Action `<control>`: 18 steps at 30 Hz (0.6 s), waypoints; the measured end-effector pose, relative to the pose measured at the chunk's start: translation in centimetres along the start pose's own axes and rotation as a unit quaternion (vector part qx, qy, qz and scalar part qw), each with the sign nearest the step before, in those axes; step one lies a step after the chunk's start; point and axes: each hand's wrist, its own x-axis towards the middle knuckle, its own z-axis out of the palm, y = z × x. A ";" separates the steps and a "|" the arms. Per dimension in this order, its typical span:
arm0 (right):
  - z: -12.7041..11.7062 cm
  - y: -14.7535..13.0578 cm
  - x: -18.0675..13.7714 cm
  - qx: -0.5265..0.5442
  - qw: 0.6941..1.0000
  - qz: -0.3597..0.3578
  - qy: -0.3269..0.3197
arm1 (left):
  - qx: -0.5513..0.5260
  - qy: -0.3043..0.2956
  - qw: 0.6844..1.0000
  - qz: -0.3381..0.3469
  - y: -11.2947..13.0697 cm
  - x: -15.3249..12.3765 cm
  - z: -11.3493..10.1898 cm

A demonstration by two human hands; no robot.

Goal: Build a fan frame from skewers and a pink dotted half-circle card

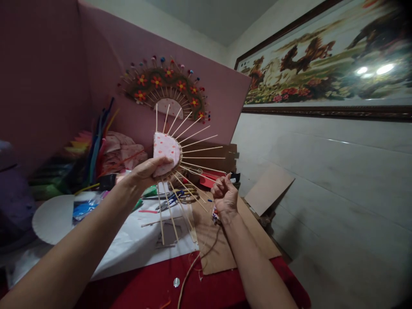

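In the head view, the person's left hand (152,168) grips a small fan (165,146), thumb across its spotted pink half-round centre and the other fingers behind. The fan is held up above the desk (135,285), its thin sticks (207,149) spreading upward, to the right and downward. The right hand (225,195) is clenched, thumb and fingertips drawn together on stick tips at the fan's right side; whether it also pinches some twine cannot be told. A length of twine (182,286) runs from below that wrist toward the near edge. Under the fan lie a white sheet (122,244) and, to its right, cardboard (219,255), both over red cloth, with pliers (174,199) on the sheet and a shiny disc (176,282) on the cloth. At the left is a paper plate (51,219). Behind, a larger flowered fan (156,81) is on a pink board (222,94); a framed picture (289,73) hangs on the right-hand wall (337,171).
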 end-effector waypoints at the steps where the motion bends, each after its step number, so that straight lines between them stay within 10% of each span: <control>1: 0.0 0.0 0.1 0.002 1.000 0.002 -0.003 | 0.008 0.005 1.000 0.006 0.0 0.1 -0.1; 18: -0.3 1.7 0.2 -0.182 0.975 -0.027 0.126 | 0.025 -0.074 0.990 -0.118 0.5 -0.8 0.0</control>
